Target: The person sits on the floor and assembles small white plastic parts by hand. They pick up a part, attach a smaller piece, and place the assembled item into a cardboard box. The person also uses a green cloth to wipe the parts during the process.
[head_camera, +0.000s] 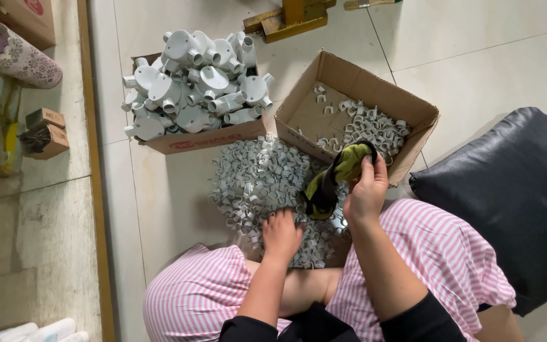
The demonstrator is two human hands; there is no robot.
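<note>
Two cardboard boxes (356,95) at twelve o'clock; your right hand (367,190) grips a yellow-black glove (337,177), left hand (281,235) spread on grey plastic clips (254,183).

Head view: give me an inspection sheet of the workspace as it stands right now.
Surface: pale tiled floor, the person seated on it with knees apart.
Job's things: heap of small grey pipe clips on the floor between the knees; black and yellow-green glove.
Clutter: open carton partly filled with the same clips; second carton piled with white round conduit boxes.
Grippers: left hand rests on the heap, fingers curled; right hand pinches the glove's cuff.
Cables: nothing seen.
Surroundings: dark cushion at right; yellow metal stand at top; patterned roll and small brown boxes at left.
</note>
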